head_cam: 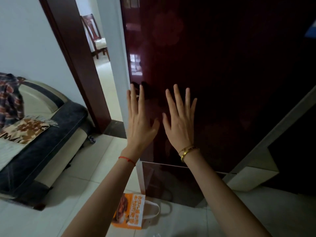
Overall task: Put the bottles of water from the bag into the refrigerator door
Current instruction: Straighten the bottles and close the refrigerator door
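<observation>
While both the left hand (142,124) and right hand (179,124) hover empty, fingers spread, before the shut refrigerator door (213,74), the orange bag (130,211) waits on the floor below; no bottles visible, everything remains.

two hands (159,124), one refrigerator (213,65), one bag (130,211), one sofa (51,127), one chair (95,36)

just one head cam here, wide-angle, looking forward and down, right up close to the dark red fridge door (213,74), floor tiles (82,177) along the bottom edge.
</observation>
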Demonstrator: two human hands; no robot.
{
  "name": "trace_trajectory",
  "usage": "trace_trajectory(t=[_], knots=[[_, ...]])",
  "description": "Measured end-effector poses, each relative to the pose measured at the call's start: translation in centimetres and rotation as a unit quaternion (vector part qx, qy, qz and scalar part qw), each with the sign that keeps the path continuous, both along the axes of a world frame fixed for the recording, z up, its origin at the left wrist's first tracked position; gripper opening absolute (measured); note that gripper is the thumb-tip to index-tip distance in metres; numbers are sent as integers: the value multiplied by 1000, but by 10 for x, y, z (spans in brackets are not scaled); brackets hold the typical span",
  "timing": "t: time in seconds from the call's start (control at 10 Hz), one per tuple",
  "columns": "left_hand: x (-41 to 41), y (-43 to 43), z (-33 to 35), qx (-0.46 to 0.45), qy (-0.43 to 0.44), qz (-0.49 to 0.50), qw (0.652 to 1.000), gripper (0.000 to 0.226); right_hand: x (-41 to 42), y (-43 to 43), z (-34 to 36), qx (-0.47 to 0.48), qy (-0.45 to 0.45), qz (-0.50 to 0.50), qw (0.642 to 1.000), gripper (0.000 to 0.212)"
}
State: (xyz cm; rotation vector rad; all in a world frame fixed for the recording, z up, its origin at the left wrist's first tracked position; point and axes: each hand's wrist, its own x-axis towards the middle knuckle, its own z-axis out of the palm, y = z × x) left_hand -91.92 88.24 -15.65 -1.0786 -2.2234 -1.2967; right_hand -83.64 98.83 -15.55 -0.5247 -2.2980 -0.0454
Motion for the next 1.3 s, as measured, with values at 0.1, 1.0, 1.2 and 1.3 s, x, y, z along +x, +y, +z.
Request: trace_trajectory(t=[0.1, 1.0, 1.2, 1.3], knots=[[-7, 11, -1, -1, -8, -15, 1000, 101, -6, 9, -2, 15, -12, -18, 1000, 68], [-30, 17, 1, -6, -20, -81, 996, 100, -18, 20, 0, -10, 20, -4, 1000, 73], [-17, -6, 14, 25, -31, -80, 996, 79, 20, 7, 2, -154, 92, 82, 980, 59], [3, -21, 20, 24, -26, -95, 995, 68, 46, -1, 3, -186, 118, 86, 972, 56]])
